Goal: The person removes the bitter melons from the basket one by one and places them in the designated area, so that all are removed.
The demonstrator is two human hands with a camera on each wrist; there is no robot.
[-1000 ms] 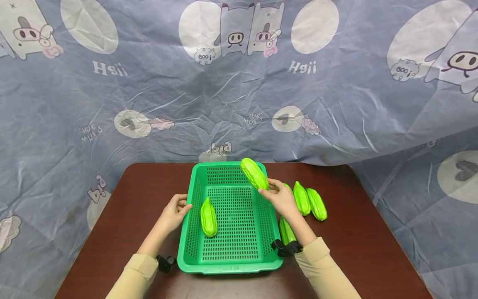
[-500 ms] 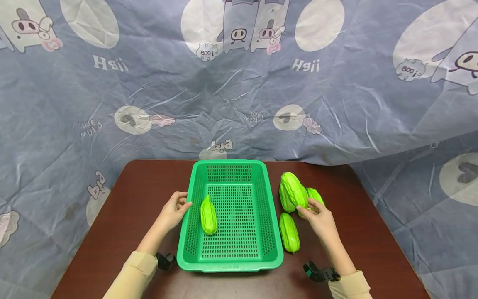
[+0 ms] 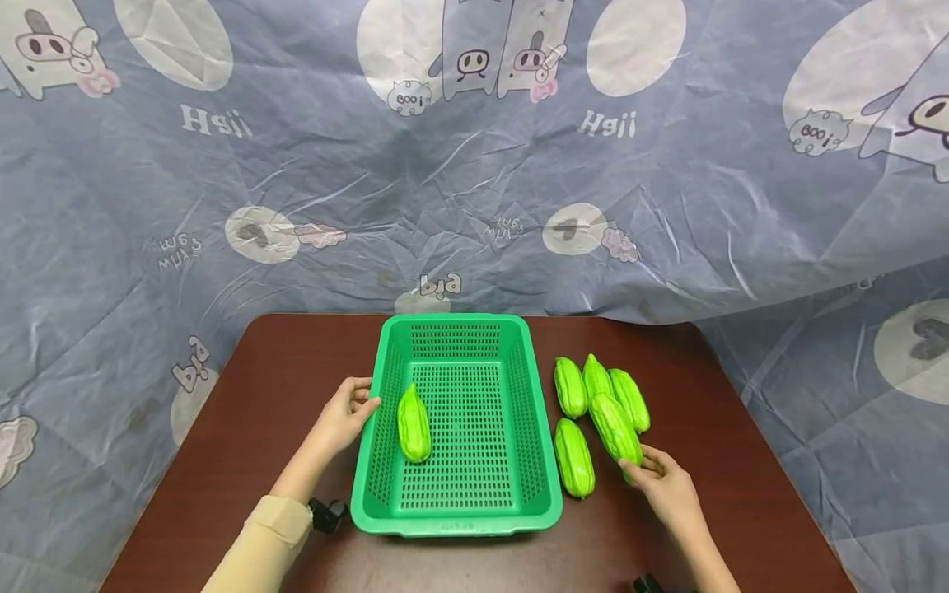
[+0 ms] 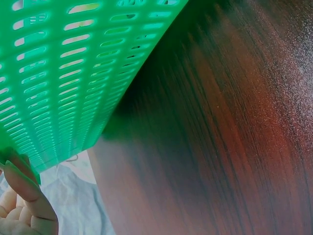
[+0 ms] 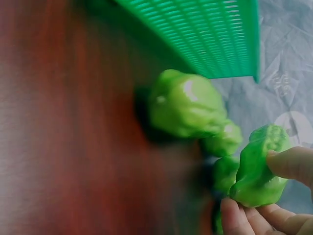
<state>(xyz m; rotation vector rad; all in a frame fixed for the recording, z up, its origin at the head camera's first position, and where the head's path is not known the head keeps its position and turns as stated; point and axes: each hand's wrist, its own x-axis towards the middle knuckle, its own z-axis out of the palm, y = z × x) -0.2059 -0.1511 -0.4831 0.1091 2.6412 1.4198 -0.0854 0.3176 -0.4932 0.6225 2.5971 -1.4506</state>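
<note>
My left hand grips the left rim of a green plastic basket with slotted walls. In the left wrist view its thumb and fingers hold the basket's edge. One bitter melon lies inside, near the left wall. To the right of the basket, my right hand pinches a green, ridged bitter melon by its near end. Its thumb lies on one side and fingers on the other in the right wrist view. Several more bitter melons lie between that hand and the basket, and just behind.
The basket stands on a dark reddish-brown table. A grey-blue cloth with cartoon prints hangs behind the table's far edge. Black wrist straps show at both forearms.
My right hand has moved from above the basket to the right and toward me, carrying the bitter melon down beside the others. My left hand stays on the rim.
</note>
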